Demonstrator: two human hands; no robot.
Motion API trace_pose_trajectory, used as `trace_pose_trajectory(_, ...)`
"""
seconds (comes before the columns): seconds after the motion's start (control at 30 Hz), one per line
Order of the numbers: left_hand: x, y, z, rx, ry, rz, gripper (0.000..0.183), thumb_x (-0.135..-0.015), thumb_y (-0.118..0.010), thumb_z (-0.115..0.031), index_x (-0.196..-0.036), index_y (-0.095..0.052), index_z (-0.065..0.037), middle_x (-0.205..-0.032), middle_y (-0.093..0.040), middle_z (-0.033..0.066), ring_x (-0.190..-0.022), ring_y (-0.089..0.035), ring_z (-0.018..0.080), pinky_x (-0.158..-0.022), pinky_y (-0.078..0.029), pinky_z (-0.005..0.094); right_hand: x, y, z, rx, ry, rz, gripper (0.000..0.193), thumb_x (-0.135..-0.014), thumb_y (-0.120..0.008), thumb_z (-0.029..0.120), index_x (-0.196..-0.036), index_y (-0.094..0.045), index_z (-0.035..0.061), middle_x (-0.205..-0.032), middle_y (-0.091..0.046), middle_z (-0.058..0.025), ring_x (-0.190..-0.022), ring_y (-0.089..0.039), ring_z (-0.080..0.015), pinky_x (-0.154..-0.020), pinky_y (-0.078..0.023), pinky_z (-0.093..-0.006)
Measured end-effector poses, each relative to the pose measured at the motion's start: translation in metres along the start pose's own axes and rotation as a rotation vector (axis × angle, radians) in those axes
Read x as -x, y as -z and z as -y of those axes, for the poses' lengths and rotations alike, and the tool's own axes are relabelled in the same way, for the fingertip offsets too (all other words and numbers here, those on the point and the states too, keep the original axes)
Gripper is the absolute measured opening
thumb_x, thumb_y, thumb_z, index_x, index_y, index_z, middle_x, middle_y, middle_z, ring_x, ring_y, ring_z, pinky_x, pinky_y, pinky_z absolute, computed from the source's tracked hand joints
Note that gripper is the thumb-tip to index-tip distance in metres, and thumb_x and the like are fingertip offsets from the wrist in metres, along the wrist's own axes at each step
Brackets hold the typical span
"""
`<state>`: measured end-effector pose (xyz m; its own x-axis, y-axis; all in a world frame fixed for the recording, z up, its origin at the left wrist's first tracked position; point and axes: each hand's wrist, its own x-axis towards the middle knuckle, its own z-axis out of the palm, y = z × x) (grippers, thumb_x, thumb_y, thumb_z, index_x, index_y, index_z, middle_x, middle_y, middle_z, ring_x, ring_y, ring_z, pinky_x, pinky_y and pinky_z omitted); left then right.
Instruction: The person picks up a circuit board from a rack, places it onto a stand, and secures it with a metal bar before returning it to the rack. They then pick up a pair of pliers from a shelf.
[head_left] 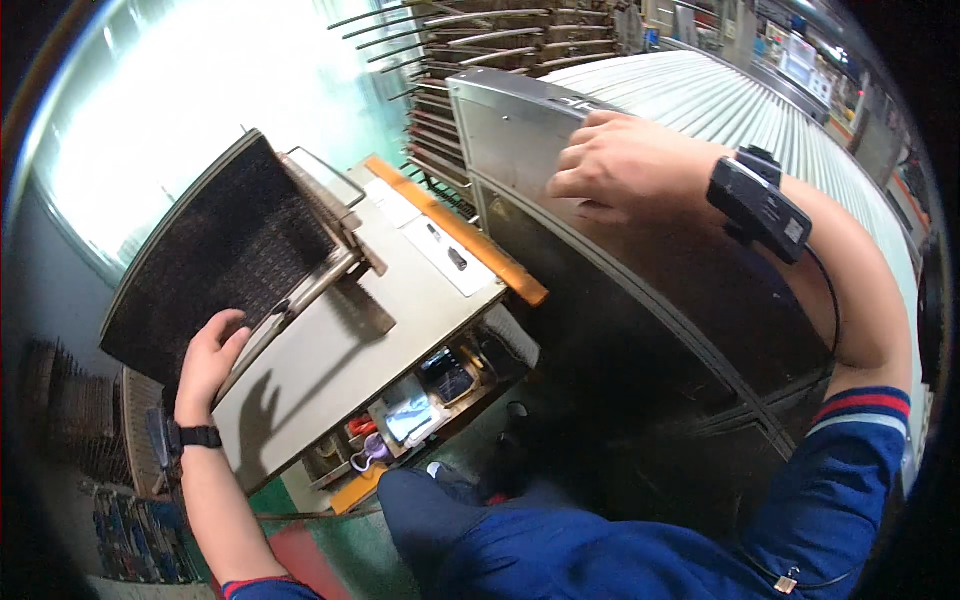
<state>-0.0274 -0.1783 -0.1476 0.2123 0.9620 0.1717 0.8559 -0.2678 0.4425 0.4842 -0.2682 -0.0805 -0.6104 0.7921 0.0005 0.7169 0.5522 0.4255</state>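
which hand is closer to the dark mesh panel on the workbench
Left. The left hand grips the lower edge of the dark mesh panel. The right hand rests far to the right on top of the metal cabinet.

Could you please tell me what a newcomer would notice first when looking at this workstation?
The eye falls first on the large dark mesh-textured panel at the left, tilted up, with the left hand gripping its lower edge. Next is the big grey sheet-metal cabinet at the upper middle, where the right hand rests on its top. Between them lies a beige work table with an orange edge strip.
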Motion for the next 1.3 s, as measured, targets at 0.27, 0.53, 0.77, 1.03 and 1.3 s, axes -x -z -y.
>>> trace_pose_trajectory(0.27, 0.003, 0.006, 0.001, 0.039, 0.040, 0.019, 0.037, -0.092, -0.064, -0.024, -0.122, -0.061, -0.004, -0.108, -0.068, 0.0152, -0.100, -0.064, 0.0215, -0.089, -0.050, 0.0348, 0.001, -0.004, -0.002, 0.010, 0.026, -0.101, 0.027, -0.086, -0.068, 0.021, -0.112, -0.067, 0.0127, -0.104, -0.068, -0.0066, -0.106, -0.061, -0.0237, -0.101, -0.042, -0.0406)
trace_pose_trajectory(0.53, 0.004, 0.003, 0.005, -0.052, 0.009, -0.024, 0.036, -0.092, -0.064, -0.025, -0.122, -0.063, -0.006, -0.108, -0.069, 0.0147, -0.099, -0.066, 0.0225, -0.088, -0.050, 0.0349, -0.004, -0.005, 0.002, 0.009, 0.000, -0.069, 0.030, -0.085, -0.069, 0.021, -0.114, -0.066, 0.0116, -0.105, -0.067, -0.0064, -0.106, -0.060, -0.0241, -0.101, -0.042, -0.0406)
trace_pose_trajectory(0.77, 0.003, 0.005, -0.005, 0.036, -0.089, -0.151, 0.029, -0.093, -0.063, -0.020, -0.116, -0.065, -0.003, -0.098, -0.071, 0.0098, -0.089, -0.066, 0.0156, -0.080, -0.051, 0.0303, 0.001, -0.006, -0.001, 0.005, 0.019, -0.087, 0.029, -0.084, -0.069, 0.020, -0.111, -0.067, 0.0112, -0.105, -0.067, -0.0063, -0.106, -0.060, -0.0241, -0.101, -0.042, -0.0405)
trace_pose_trajectory(1.03, 0.010, 0.001, -0.028, 0.149, -0.265, -0.201, 0.031, -0.099, -0.057, -0.030, -0.111, -0.068, -0.002, -0.092, -0.070, 0.0067, -0.088, -0.065, 0.0135, -0.080, -0.050, 0.0287, -0.003, -0.006, 0.001, 0.039, 0.002, -0.030, 0.029, -0.084, -0.069, 0.020, -0.111, -0.067, 0.0115, -0.106, -0.067, -0.0060, -0.108, -0.060, -0.0238, -0.102, -0.042, -0.0406)
trace_pose_trajectory(1.3, 0.009, -0.056, -0.101, -0.006, -0.117, -0.197, 0.043, -0.100, -0.045, -0.047, -0.112, -0.066, -0.012, -0.082, -0.071, 0.0134, -0.084, -0.070, 0.0333, -0.075, -0.053, 0.0409, 0.000, -0.010, 0.001, 0.042, 0.033, -0.089, 0.030, -0.085, -0.068, 0.019, -0.113, -0.065, 0.0101, -0.107, -0.067, -0.0071, -0.107, -0.060, -0.0250, -0.102, -0.042, -0.0409)
